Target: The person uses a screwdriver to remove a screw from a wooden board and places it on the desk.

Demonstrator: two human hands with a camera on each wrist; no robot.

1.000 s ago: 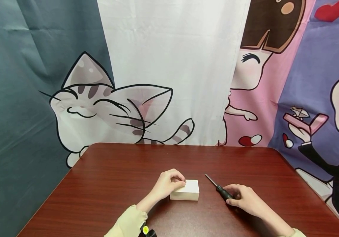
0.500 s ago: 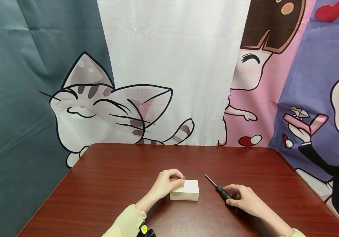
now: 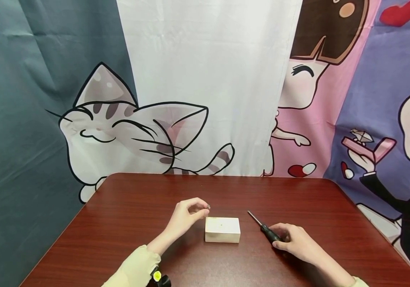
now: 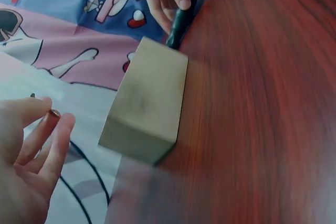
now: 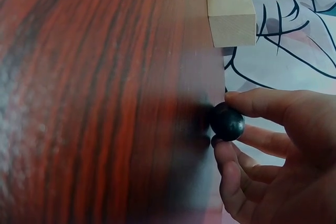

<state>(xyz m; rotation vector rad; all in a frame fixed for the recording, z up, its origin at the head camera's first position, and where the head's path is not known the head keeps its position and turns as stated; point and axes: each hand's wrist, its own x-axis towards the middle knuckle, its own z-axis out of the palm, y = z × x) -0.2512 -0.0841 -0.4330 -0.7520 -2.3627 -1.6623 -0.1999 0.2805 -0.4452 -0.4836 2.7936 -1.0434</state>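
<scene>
A pale wooden block [image 3: 222, 235] lies on the table, with a small dark spot on its top face. Just beyond its far left corner, my left hand [image 3: 186, 217] is raised, pinching a small metal screw [image 4: 54, 113] between thumb and fingertips. The screw's round head shows in the left wrist view; the fingers hide most of the rest. To the right of the block, my right hand [image 3: 298, 241] grips the black handle of a screwdriver [image 3: 270, 234], its metal shaft pointing away and to the left. The right wrist view shows the handle's rounded end [image 5: 229, 123] between thumb and fingers.
The reddish-brown wooden table [image 3: 147, 199] reaches back to a printed cloth [image 3: 205, 71] with cartoon figures. A black device [image 3: 159, 279] is strapped at the left wrist.
My left hand has lifted off the block and moved left and away with the screw, uncovering the block's top. The right hand and screwdriver have stayed still.
</scene>
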